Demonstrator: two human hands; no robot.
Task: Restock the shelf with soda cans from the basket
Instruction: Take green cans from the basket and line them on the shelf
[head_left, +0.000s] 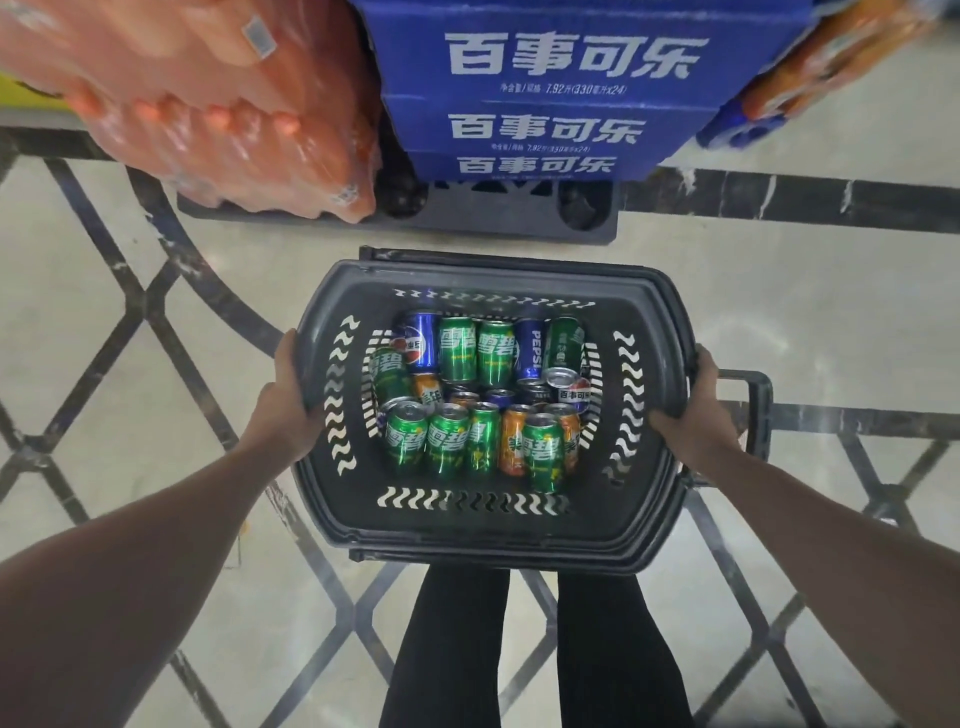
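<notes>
A black plastic basket (483, 535) sits in front of my legs, above the floor. It holds several soda cans: green ones (458, 349), blue ones (530, 349) and orange ones (513, 441), most lying on their sides. My left hand (288, 395) grips the basket's left rim, fingers curled under the edge. My right hand (693, 405) grips the right rim the same way. No shelf is in view.
Stacked blue soda cartons (550, 93) stand on a dark pallet (405, 218) straight ahead. Shrink-wrapped orange bottle packs (208, 104) lie to their left, more orange packs (831, 57) at the top right. The basket's handle (756, 410) hangs out at its right. Pale tiled floor (130, 338) surrounds me.
</notes>
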